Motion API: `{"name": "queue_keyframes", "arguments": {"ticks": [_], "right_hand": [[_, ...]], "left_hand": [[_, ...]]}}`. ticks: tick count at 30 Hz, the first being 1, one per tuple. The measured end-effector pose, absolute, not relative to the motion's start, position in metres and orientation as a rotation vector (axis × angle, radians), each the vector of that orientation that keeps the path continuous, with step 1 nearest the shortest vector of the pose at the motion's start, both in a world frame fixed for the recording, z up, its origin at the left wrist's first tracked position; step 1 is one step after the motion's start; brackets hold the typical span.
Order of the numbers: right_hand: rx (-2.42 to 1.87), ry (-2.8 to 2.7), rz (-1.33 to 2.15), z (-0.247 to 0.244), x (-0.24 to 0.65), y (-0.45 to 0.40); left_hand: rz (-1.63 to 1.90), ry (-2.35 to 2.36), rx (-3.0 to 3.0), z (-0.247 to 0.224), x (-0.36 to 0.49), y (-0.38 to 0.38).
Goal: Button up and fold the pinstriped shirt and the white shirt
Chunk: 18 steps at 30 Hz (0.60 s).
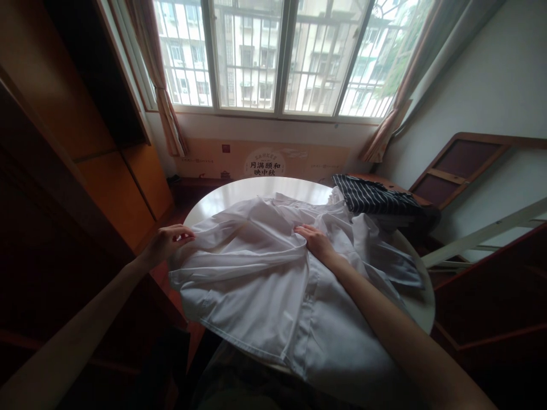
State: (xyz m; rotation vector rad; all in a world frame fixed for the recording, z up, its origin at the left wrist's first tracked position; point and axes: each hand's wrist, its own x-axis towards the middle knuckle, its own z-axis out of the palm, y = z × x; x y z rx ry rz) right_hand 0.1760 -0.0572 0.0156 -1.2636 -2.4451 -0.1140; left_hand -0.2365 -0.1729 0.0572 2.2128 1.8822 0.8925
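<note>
A white shirt (256, 273) lies spread and wrinkled over a round table, its lower edge hanging past the near rim. Its front placket runs from the middle toward me. At the shirt's left edge, my left hand (174, 238) pinches the cloth between thumb and fingers. My right hand (317, 244) rests on the middle of the shirt, fingers closed on a fold beside the placket. One sleeve trails to the right, partly behind my right forearm.
The white round table (213, 204) stands before a barred window (277, 57). A black-and-white striped garment (376, 196) is piled at the back right. An orange cabinet (128, 188) is on the left; a wooden-framed chair (459, 165) leans at the right wall.
</note>
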Motion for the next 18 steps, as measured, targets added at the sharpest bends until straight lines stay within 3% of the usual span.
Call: {"name": "queue_keyframes", "arguments": {"ticks": [5, 9, 14, 18], "right_hand": [[-1.249, -2.454, -0.111, 0.014, 0.177, -0.056], [-1.254, -2.446, -0.113, 0.013, 0.177, -0.055], [-1.234, -2.443, -0.108, 0.011, 0.177, -0.054], [-1.232, -2.435, -0.092, 0.011, 0.177, -0.054]], "left_hand": [[1.051, 2.298, 1.876, 0.069, -0.255, -0.165], [0.962, 2.717, 1.743, 0.082, -0.267, -0.160], [1.076, 2.479, 2.050, 0.079, -0.267, -0.143], [0.846, 2.113, 1.898, 0.066, -0.250, -0.136]]}}
